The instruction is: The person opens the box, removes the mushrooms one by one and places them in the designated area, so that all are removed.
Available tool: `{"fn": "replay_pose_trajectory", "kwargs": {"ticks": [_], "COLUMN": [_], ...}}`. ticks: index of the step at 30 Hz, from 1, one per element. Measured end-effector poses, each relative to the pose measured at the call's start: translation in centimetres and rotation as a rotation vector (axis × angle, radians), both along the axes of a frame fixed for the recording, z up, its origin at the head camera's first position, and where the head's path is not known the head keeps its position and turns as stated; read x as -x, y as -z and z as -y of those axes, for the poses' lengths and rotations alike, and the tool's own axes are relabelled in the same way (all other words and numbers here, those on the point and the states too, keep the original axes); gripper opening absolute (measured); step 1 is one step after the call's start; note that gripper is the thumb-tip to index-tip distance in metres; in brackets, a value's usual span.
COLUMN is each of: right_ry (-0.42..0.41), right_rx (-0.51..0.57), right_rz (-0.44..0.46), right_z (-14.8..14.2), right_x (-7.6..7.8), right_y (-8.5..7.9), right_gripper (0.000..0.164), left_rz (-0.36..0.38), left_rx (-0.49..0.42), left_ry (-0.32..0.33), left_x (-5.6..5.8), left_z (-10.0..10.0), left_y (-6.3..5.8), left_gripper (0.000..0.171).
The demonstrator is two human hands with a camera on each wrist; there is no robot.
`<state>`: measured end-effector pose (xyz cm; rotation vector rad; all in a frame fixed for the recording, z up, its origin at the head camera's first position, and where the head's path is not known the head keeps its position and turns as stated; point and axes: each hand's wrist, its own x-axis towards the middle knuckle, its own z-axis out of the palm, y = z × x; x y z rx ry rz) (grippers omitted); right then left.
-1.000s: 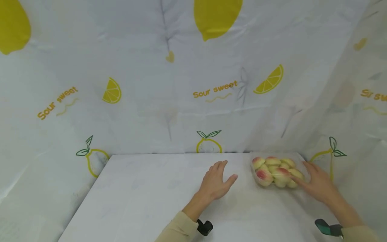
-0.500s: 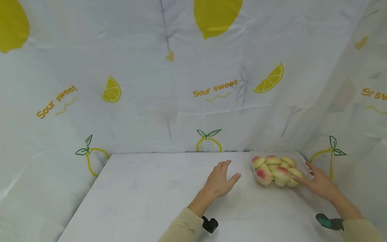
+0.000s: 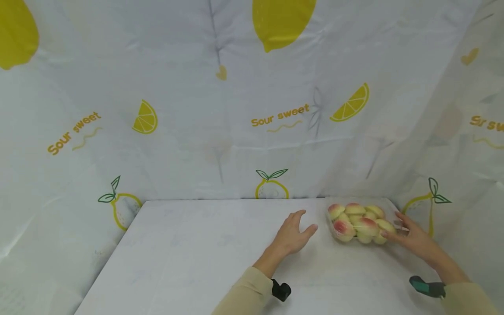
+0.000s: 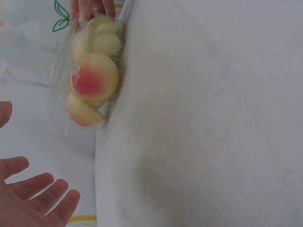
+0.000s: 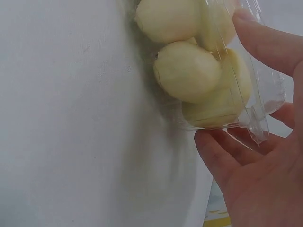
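Note:
A clear plastic box (image 3: 387, 205) holding several pale yellow peaches (image 3: 366, 226) with red blushes stands at the table's back right. My right hand (image 3: 419, 243) holds the box by its right end. In the right wrist view, the thumb (image 5: 267, 45) lies over the lid side and the fingers (image 5: 215, 153) touch the end wall; some fingertips are hidden behind the plastic. To the left of the box, my left hand (image 3: 293, 236) hovers with its fingers spread and nothing in it. The left wrist view shows a gap between that hand and the box.
A white table (image 3: 177, 253) spreads to the left and front of the box. Behind it hangs a white curtain (image 3: 177, 166) printed with lemons, close to the box's back. A black device (image 3: 281, 290) sits at the left wrist and a teal-and-black one (image 3: 427, 286) at the right.
My left hand has moved a little to the right, towards the box. The right hand has shifted slightly at the box's right end. The box stays in place.

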<state>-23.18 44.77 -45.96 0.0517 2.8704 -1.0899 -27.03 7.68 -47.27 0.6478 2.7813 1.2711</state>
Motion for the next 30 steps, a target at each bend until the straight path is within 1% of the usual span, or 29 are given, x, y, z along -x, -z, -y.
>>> {"fn": "replay_pose_trajectory", "kwargs": {"ticks": [3,6,10,14,19,26,30], "right_ry": [0.014,0.032,0.024,0.012,0.016,0.034,0.029], "right_rx": [0.050,0.075,0.090,0.098,0.081,0.083,0.074], "right_rz": [0.048,0.063,0.037,0.027,0.000,0.004,-0.001], "right_z": [-0.2,-0.5,-0.6,-0.8,-0.9,-0.6,-0.2], "right_x": [0.1,0.2,0.0,-0.3,-0.2,-0.1,-0.3], "right_y": [0.2,0.4,0.8,1.0,1.1,1.2,1.3], "right_gripper": [0.105,0.105,0.104,0.101,0.100,0.103,0.102], "left_rz": [0.000,0.005,0.015,0.037,0.054,0.085,0.101], "left_rx": [0.003,0.008,0.015,0.023,0.028,0.040,0.009], "left_ry": [-0.002,0.001,0.007,0.016,0.019,-0.003,-0.017], "left_x": [0.1,0.2,0.1,0.1,0.4,0.6,0.5], "left_z": [-0.6,-1.3,-2.3,-3.3,-4.6,-6.1,-6.5], "left_y": [0.3,0.5,0.4,0.2,0.0,0.6,1.0], "left_gripper": [0.066,0.065,0.066,0.068,0.070,0.075,0.081]}}
